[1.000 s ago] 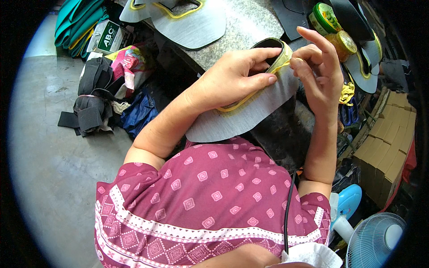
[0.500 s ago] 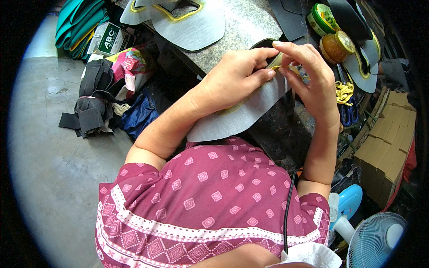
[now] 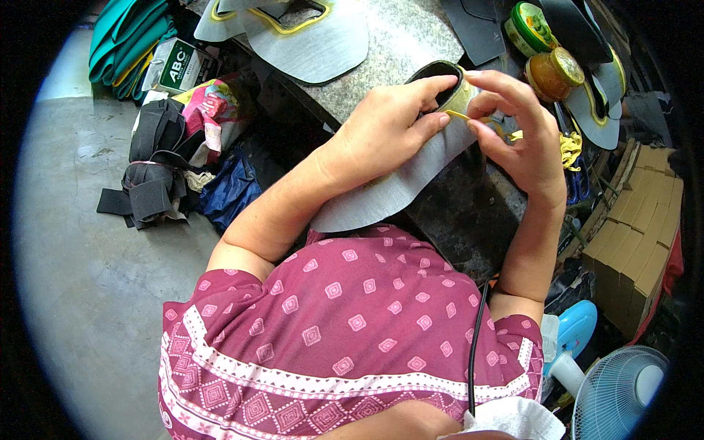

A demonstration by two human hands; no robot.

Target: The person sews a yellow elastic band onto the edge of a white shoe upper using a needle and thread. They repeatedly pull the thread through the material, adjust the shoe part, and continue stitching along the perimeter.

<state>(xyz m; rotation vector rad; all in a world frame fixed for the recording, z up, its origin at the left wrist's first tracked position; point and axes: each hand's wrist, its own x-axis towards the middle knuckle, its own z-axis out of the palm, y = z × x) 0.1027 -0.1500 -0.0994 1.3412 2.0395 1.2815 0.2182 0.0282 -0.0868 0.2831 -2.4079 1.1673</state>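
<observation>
My left hand (image 3: 389,128) is closed around a grey flexible piece (image 3: 389,196), which looks like a shoe upper, its fingers at the rim of a dark opening. A thin yellow strip (image 3: 460,115) runs from that rim to my right hand (image 3: 519,132). The right thumb and fingers are bent toward each other around the strip's far end. Beyond my hands, a similar grey piece (image 3: 312,55) with a yellow-edged cutout lies on the stone slab (image 3: 418,33). The underside of the held piece is hidden.
At the right stand a green tub (image 3: 529,29) and an amber jar (image 3: 554,75), near loose yellow strips (image 3: 570,152) and blue scissor handles (image 3: 578,185). Flat cardboard (image 3: 627,238) and a fan (image 3: 620,396) are lower right. Rolled black strips (image 3: 155,172) lie left.
My right hand has moved slightly right, away from the left, with more of the yellow strip showing between them. The grey piece's dark opening shows more widely.
</observation>
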